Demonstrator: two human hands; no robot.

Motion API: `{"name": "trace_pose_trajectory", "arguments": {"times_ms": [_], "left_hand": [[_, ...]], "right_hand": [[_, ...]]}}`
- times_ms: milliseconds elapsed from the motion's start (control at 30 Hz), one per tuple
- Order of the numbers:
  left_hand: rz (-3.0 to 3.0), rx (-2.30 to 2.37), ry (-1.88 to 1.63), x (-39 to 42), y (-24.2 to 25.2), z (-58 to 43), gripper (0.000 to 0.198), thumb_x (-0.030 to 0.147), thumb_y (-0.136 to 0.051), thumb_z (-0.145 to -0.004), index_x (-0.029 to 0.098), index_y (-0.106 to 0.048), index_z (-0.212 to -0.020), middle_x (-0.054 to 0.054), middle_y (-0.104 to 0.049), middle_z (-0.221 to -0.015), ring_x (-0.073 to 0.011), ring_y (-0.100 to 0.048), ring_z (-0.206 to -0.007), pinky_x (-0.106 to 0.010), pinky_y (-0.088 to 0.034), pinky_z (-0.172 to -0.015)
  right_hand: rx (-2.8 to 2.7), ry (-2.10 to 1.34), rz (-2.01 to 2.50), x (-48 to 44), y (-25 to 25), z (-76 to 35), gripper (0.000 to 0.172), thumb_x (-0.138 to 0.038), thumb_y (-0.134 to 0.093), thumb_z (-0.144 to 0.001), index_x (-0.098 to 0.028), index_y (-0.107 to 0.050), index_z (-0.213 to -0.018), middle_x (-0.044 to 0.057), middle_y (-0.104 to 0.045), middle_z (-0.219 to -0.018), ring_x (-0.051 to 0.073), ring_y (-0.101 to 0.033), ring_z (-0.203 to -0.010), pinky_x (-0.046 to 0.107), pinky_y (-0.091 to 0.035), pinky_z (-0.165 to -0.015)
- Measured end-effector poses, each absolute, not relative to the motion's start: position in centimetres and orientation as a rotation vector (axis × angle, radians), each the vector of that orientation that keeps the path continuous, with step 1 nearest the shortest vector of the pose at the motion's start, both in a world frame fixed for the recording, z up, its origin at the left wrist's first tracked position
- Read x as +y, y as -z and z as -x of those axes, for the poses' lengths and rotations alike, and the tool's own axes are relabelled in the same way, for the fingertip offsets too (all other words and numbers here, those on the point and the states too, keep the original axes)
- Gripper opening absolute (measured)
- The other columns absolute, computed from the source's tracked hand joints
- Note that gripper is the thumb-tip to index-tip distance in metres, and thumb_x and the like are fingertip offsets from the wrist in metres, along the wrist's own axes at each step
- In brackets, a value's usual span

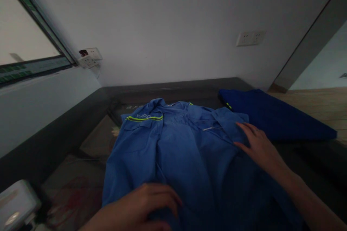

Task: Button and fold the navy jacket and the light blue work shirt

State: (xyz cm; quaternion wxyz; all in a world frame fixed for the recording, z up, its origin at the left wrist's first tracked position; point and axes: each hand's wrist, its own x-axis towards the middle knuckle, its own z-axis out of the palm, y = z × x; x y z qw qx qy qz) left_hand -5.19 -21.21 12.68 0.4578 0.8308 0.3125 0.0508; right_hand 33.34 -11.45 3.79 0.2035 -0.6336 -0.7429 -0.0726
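A blue work jacket (176, 144) with a yellow-green reflective stripe lies spread, collar away from me, on a dark table (173, 88). My left hand (146, 202) rests on the jacket's near hem, fingers curled down onto the cloth. My right hand (257, 144) lies flat on the jacket's right side, fingers stretched out toward the chest pocket. Neither hand lifts anything.
A darker blue folded garment (273, 115) lies on the table's right end. A white wall with sockets (251, 38) stands behind. A window ledge and more sockets (89, 57) are at the left. A white object (16, 202) sits at the near left corner. Wooden floor (320, 104) shows at right.
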Motion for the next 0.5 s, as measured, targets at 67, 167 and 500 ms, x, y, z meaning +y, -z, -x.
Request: {"name": "trace_pose_trajectory", "arguments": {"times_ms": [67, 167, 500], "left_hand": [[-2.122, 0.877, -0.187, -19.4, -12.1, 5.5, 0.019, 0.029, -0.053, -0.091, 0.025, -0.062, -0.107, -0.003, -0.062, -0.121, -0.0177, -0.056, -0.114, -0.030, -0.042, -0.098], [-2.207, 0.995, -0.267, -16.7, -10.5, 5.8, 0.017, 0.026, -0.049, -0.092, 0.023, -0.061, -0.104, -0.003, -0.062, -0.120, -0.0174, -0.055, -0.114, -0.031, -0.042, -0.099], [-2.575, 1.160, -0.159, -11.4, -4.3, 5.3, 0.054, 0.035, -0.055, -0.089, 0.032, -0.038, -0.140, -0.008, -0.034, -0.150, -0.0299, -0.024, -0.140, -0.056, -0.019, -0.112]], "right_hand": [[-2.063, 0.179, 1.807, -11.1, -2.9, -34.0, 0.058, -0.040, -0.045, -0.086, -0.017, -0.039, -0.139, 0.018, -0.051, -0.131, 0.034, -0.053, -0.114, 0.049, -0.047, -0.089], [-2.039, 0.105, 1.825, -10.6, -2.2, -35.2, 0.053, -0.033, -0.041, -0.087, -0.014, -0.043, -0.136, 0.016, -0.059, -0.122, 0.031, -0.058, -0.109, 0.046, -0.049, -0.088], [-1.859, -0.268, 1.649, -11.7, -5.3, -35.6, 0.035, -0.042, -0.044, -0.084, -0.020, -0.068, -0.098, 0.010, -0.068, -0.101, 0.028, -0.064, -0.094, 0.044, -0.050, -0.086]]}}
